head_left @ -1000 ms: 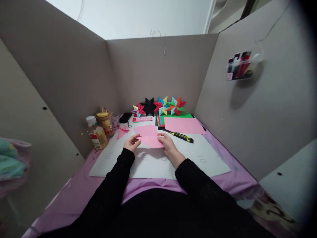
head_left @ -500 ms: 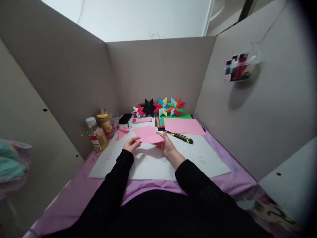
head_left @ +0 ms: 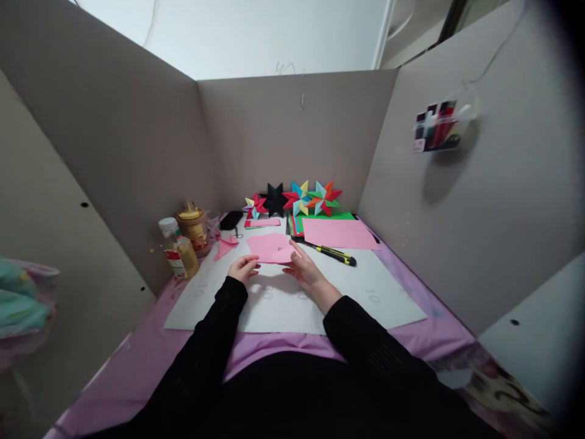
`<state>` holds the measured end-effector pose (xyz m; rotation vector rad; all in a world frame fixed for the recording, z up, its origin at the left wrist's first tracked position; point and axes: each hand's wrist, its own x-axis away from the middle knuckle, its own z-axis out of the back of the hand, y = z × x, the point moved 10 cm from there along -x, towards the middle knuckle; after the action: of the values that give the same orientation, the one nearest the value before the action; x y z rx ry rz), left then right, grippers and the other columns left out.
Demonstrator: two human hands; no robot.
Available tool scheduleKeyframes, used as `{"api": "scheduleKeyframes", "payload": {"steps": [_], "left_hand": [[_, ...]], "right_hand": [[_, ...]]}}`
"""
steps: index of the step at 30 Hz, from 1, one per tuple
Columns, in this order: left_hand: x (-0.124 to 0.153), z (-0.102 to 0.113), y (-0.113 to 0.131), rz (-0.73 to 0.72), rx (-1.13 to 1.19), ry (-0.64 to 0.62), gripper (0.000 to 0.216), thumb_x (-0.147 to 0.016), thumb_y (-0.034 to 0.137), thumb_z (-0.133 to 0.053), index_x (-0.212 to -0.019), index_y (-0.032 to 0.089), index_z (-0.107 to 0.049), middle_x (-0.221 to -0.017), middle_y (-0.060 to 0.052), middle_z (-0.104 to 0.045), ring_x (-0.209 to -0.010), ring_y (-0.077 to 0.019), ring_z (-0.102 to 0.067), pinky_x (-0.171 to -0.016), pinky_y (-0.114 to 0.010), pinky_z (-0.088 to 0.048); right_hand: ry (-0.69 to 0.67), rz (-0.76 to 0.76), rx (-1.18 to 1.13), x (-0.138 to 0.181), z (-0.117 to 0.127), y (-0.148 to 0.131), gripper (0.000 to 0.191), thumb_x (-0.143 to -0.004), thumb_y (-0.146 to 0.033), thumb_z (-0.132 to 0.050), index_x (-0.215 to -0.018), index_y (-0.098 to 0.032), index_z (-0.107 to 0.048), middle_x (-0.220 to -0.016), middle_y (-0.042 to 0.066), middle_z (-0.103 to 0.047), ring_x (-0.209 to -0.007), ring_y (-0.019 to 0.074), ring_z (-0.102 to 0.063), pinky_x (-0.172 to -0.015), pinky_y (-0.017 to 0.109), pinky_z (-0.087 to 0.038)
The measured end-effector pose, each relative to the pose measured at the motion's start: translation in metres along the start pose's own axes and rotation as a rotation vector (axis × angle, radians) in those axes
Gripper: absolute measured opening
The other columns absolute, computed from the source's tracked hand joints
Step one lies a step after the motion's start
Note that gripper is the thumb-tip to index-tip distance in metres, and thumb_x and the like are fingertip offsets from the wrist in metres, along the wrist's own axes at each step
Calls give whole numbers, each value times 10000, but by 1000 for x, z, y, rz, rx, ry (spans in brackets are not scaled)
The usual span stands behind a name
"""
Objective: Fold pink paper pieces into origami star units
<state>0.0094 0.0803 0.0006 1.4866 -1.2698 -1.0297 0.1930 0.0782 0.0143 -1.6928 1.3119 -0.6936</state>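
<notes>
A sheet of pink paper (head_left: 267, 247) is held between my two hands, just above the white board (head_left: 210, 311). My left hand (head_left: 244, 270) pinches its near left corner. On the other side, my right hand (head_left: 304, 268) grips the right edge, where the paper curls upward near the thumb. Whether this is one sheet or several layers I cannot tell. A folded pink paper piece (head_left: 226, 246) lies to the left of the sheet. Close beyond my right hand rests a black and yellow utility knife (head_left: 336, 254).
Folded paper stars (head_left: 299, 198) lean at the back wall. A large pink sheet (head_left: 340, 233) lies on coloured paper at the back right. A glue bottle (head_left: 181, 250), a brown jar (head_left: 194, 228) and small scissors (head_left: 238, 233) are at the left. Grey panels (head_left: 292, 134) enclose the table.
My right hand's fingers have shifted at the paper's right edge, and that side now curls upward. My left hand keeps nearly the same place.
</notes>
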Motion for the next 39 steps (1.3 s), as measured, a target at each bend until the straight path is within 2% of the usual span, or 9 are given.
{"api": "scheduleKeyframes", "payload": {"steps": [7,24,32,35,39], "left_hand": [[-1,2,-4,43,6,29,404,-470,341,-765,-786,117,-651,-656,-36,-614,-629,-138,-595,-550,-229,-463],[-4,3,-15,88,-24,-1,407,-482,382,-760,-773,115,-662,-646,-49,-626,-608,-147,-598,-519,-229,-458],[-1,2,-14,103,-40,16,390,-463,352,-772,-758,117,-670,-629,-52,-631,-584,-142,-597,-505,-224,-460],[2,-1,-7,33,-34,25,402,-431,315,-791,-754,120,-656,-589,-23,-617,-561,-126,-585,-539,-234,-473],[4,-5,0,-51,-17,18,418,-422,318,-798,-757,128,-636,-611,-11,-620,-570,-122,-579,-616,-281,-497]], "right_hand": [[-16,46,22,3,-4,-5,742,-661,-416,-679,-1311,-348,-328,-1210,50,-524,-965,210,-590,-684,280,-483],[-17,94,38,2,-7,-6,806,-632,-325,-700,-1326,-346,-290,-1221,53,-526,-888,181,-607,-630,250,-482],[-61,135,41,6,-18,-15,755,-595,-279,-710,-1274,-311,-381,-1180,42,-552,-979,201,-560,-664,263,-490],[-118,179,50,6,-27,-18,682,-590,-270,-713,-1219,-246,-452,-1134,64,-581,-997,222,-551,-743,308,-479],[-129,239,92,5,-29,-19,600,-571,-277,-724,-1129,-198,-519,-1104,78,-602,-1033,240,-534,-852,357,-428]]}}
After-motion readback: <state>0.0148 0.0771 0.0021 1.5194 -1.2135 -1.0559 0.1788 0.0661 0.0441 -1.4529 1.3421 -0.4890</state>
